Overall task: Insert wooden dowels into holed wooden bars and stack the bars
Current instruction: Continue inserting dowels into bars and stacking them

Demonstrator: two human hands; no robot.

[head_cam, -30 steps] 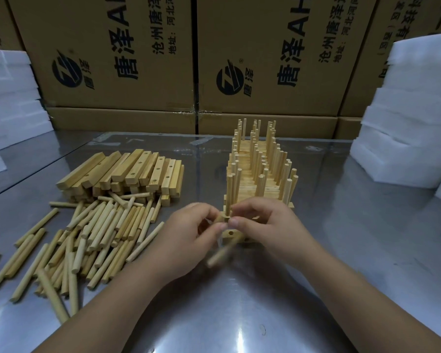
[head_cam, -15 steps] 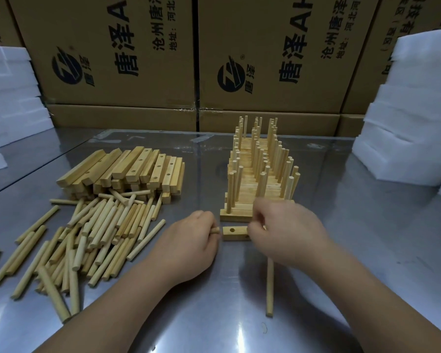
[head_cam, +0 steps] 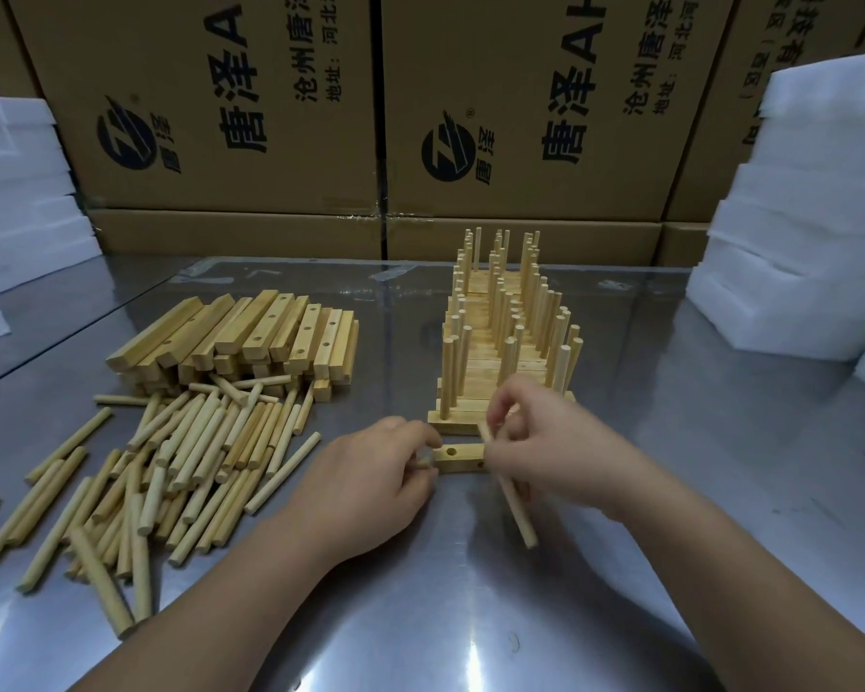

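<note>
Table of shiny grey steel (head_cam: 470, 616) carries our stack of doweled pale wooden bars (head_cam: 500, 352); just before it lies a short holed wooden bar (head_cam: 458, 458), left hand (head_cam: 370, 486) gripping its left end. Right hand (head_cam: 555, 457) pinches a tilted round wooden dowel (head_cam: 518, 511); we should square it over the right-end hole before pressing.

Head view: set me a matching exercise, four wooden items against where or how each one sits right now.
Items:
1. holed bar
2. slanted dowel
3. loose dowels
4. finished stack

States:
A. bristling with upright dowels, behind the hands
B. scattered flat on the person's left
C. held at one end by the left hand
D. gripped by the right hand

Pairs: 1-C; 2-D; 3-B; 4-A.
</note>
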